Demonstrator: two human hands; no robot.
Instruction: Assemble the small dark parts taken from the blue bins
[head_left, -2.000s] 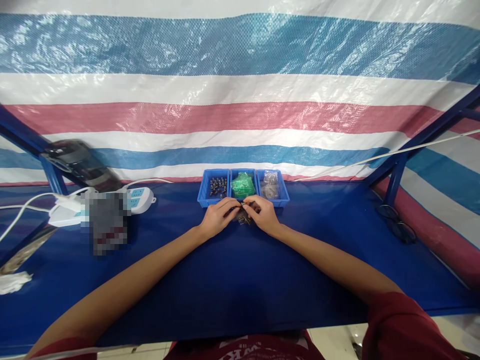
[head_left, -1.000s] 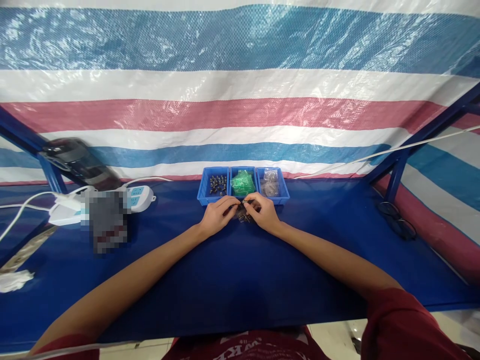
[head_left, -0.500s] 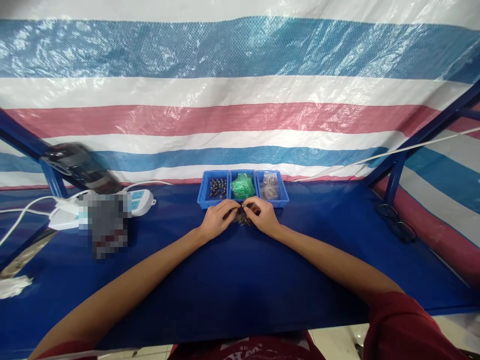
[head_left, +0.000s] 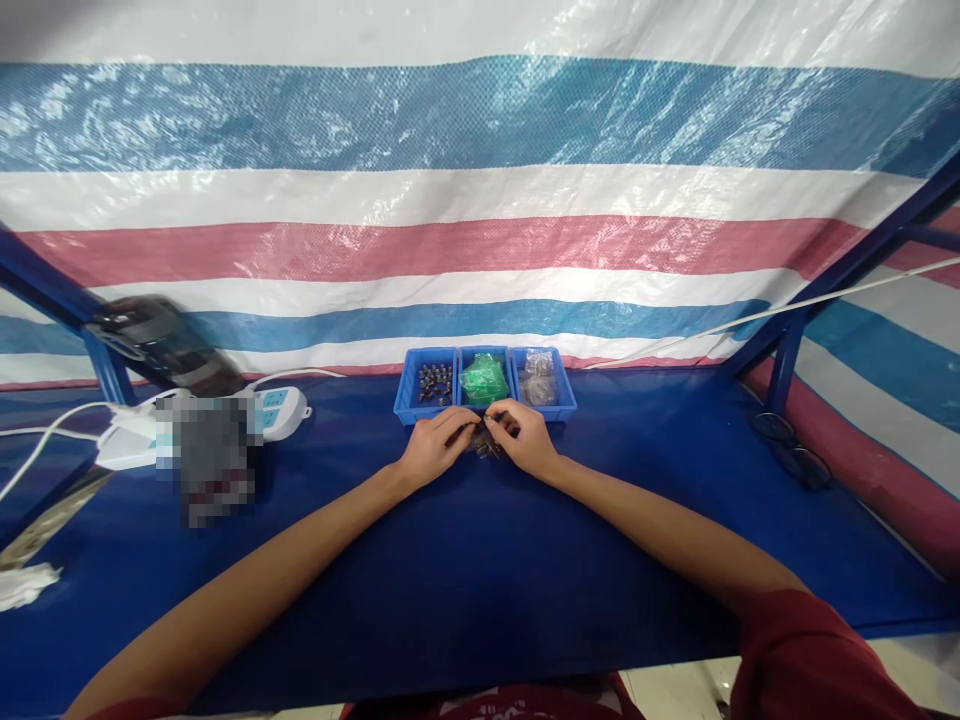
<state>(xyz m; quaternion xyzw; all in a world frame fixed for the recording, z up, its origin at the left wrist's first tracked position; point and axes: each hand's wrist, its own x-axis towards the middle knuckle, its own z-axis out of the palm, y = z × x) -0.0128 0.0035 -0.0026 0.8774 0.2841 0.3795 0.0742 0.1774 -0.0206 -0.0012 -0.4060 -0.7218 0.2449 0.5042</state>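
My left hand (head_left: 437,446) and my right hand (head_left: 526,437) meet just in front of the bins, thumbs and fingers pinched together. What lies between the fingertips is too small to name. Under and between them rests a little heap of small metal parts (head_left: 487,445) on the blue table, partly covered by the fingers. Just beyond stand three blue bins. The left bin (head_left: 407,388) holds several small dark metal pieces. Crumpled green plastic packaging (head_left: 484,381) fills the middle one. Clear plastic bags (head_left: 538,378) with small parts lie in the right bin (head_left: 564,397).
A white power strip (head_left: 281,412) with plugged cables lies at the left, beside a blurred-out item (head_left: 216,455). Behind it leans a dark bottle (head_left: 169,340). White tissue (head_left: 26,585) sits at the left edge, and glasses (head_left: 791,450) at the right. Striped sheeting (head_left: 480,245) hangs behind.
The whole view has shifted slightly, with the bins and table a little lower in the picture. Both hands stay pinched together over the heap, their fingers slightly repositioned.
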